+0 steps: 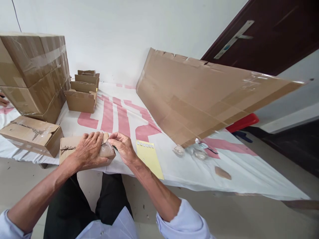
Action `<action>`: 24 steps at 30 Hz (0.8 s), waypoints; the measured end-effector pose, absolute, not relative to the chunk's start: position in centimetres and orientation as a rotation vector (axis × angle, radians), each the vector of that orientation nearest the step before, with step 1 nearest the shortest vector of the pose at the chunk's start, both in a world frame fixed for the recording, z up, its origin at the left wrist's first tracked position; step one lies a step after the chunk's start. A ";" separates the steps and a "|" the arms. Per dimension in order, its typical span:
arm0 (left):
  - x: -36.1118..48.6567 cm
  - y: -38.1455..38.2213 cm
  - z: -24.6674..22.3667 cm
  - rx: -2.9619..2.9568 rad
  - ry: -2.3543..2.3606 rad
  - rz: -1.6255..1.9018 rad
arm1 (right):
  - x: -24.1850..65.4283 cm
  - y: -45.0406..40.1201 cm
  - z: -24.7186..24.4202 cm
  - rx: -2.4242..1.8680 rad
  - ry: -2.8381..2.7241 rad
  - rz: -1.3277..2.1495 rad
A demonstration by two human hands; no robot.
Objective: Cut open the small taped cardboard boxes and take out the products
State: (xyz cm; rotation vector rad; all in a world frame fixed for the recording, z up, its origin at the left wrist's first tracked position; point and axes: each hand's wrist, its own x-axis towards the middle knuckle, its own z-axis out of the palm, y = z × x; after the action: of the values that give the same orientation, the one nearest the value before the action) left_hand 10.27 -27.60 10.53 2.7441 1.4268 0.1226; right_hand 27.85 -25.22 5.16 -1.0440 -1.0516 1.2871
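Note:
A small cardboard box (68, 143) lies at the table's near edge in front of me. My left hand (91, 147) spans its top, fingers over the far side and thumb down the near face, holding it. At the box's right end, my right hand (122, 144) pinches at a shiny, crinkled bit of clear tape (106, 147). Something small and dark shows under the right fingers; I cannot make it out. To the left sits a similar closed box (32, 132), with torn marks along its top. A yellow notepad sheet (149, 159) lies right of my right hand.
Large taped cartons (37, 69) are stacked at the left. Several open small boxes (81, 99) stand in a row behind. A big cardboard sheet (199, 96) leans at the right, near small plastic-wrapped items (199, 153) and a brown scrap (222, 173). Another person's hand (3, 99) shows far left.

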 end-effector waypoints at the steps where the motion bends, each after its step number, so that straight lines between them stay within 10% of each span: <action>1: 10.3 -27.7 10.5 2.751 1.427 0.127 | 28.0 -25.0 5.2 -1.037 -1.057 1.315; 9: 10.3 -27.3 10.2 2.748 1.434 0.129 | 29.0 -25.6 7.2 -0.944 -1.167 1.355; 14: 10.1 -27.6 10.3 2.722 1.442 0.219 | 29.8 -26.7 9.9 -1.077 -1.455 0.742; 24: 7.8 -26.0 9.9 2.654 1.452 0.371 | 32.7 -22.9 1.7 -1.311 -1.844 0.524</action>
State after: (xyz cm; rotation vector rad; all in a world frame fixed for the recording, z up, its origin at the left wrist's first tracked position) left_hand 7.76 -26.01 9.90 2.6539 1.4517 0.3711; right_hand 32.74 -22.91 1.73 -1.3114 -1.8436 0.5236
